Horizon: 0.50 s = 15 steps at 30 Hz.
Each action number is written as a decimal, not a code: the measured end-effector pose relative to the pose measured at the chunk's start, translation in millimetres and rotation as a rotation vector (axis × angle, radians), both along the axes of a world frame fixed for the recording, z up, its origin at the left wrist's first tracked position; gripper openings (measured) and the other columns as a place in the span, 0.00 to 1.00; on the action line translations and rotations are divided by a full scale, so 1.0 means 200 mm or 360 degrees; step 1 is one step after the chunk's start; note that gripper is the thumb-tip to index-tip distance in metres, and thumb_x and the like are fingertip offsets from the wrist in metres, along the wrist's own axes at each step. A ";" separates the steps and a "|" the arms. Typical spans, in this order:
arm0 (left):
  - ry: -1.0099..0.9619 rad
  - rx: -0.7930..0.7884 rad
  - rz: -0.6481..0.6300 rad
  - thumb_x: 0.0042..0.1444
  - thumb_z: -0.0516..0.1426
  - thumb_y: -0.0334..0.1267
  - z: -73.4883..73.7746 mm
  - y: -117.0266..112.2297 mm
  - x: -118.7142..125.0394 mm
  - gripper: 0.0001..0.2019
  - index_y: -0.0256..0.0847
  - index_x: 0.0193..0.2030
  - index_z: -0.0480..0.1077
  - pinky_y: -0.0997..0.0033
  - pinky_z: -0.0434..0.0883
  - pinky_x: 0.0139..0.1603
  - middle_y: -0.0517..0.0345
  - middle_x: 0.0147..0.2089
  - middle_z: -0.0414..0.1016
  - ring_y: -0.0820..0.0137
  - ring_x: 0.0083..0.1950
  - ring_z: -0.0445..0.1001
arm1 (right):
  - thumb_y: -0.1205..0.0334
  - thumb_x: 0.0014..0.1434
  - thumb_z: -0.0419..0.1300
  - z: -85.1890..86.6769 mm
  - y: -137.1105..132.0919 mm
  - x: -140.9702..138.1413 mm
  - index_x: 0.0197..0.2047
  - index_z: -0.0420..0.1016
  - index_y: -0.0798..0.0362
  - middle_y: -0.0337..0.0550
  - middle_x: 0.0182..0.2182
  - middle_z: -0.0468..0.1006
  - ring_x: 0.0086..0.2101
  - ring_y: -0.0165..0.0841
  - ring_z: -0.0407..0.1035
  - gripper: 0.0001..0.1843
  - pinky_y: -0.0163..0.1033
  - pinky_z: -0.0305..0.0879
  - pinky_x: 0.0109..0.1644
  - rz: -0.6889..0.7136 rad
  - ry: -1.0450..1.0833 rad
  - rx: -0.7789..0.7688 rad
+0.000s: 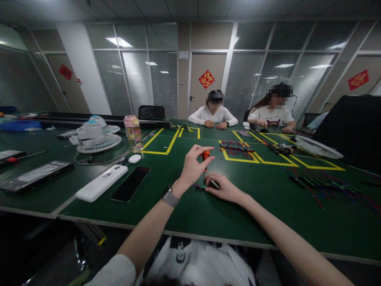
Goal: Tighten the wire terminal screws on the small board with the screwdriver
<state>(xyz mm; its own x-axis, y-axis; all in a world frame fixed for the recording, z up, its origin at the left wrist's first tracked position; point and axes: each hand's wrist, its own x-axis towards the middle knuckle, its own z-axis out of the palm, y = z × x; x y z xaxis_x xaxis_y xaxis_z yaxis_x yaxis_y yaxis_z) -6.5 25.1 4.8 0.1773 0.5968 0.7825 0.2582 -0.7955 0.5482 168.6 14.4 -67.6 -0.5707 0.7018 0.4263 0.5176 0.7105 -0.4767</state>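
An upright screwdriver (pixel 206 155) with an orange and black handle is in my left hand (pixel 190 169), its handle between the thumb and the curled fingers. Its thin shaft points down at a small green circuit board (pixel 201 186) on the table. My right hand (pixel 223 188) rests low beside the shaft, fingers bent and closed at the board's right side. Under those fingers shows a dark piece (pixel 214 184) whose kind I cannot make out. The screwdriver's tip and part of the board are hidden or too small to see.
On the left lie a black phone (pixel 131 184), a white power bank (pixel 102 182), a white earbud case (pixel 135 159), a bottle (pixel 133 135) and a fan (pixel 99 141). Wired boards (pixel 236 148) lie ahead, with more boards (pixel 324 184) at right. Two people sit across the table (pixel 178 214).
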 end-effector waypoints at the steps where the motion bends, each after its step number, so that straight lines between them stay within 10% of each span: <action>1: 0.0022 0.0015 0.0047 0.55 0.63 0.36 0.00 -0.01 0.00 0.11 0.43 0.47 0.76 0.70 0.70 0.47 0.57 0.40 0.70 0.70 0.42 0.72 | 0.66 0.56 0.64 0.00 0.00 0.00 0.35 0.72 0.52 0.45 0.40 0.76 0.42 0.38 0.71 0.04 0.43 0.67 0.48 -0.0003 -0.0001 0.0002; 8: -0.0047 -0.0023 -0.0090 0.65 0.48 0.29 0.02 -0.01 -0.01 0.16 0.43 0.52 0.72 0.68 0.68 0.56 0.54 0.50 0.74 0.69 0.53 0.72 | 0.66 0.57 0.64 0.01 0.00 0.00 0.37 0.73 0.52 0.46 0.40 0.76 0.42 0.38 0.71 0.04 0.44 0.67 0.49 0.0007 -0.0015 0.0008; 15: -0.0036 -0.0014 0.0111 0.58 0.60 0.37 0.01 -0.01 0.00 0.09 0.42 0.45 0.76 0.70 0.70 0.47 0.57 0.40 0.70 0.71 0.41 0.71 | 0.65 0.57 0.64 0.01 -0.01 0.00 0.38 0.74 0.52 0.46 0.41 0.76 0.42 0.38 0.72 0.05 0.44 0.68 0.49 -0.0002 -0.0021 0.0012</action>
<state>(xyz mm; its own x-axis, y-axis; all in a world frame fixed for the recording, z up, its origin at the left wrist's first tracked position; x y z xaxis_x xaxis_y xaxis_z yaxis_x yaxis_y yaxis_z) -7.0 22.2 7.3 0.1176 0.6141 0.7804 0.3001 -0.7711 0.5615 168.0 12.9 -66.0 -0.5756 0.6992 0.4241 0.5248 0.7135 -0.4642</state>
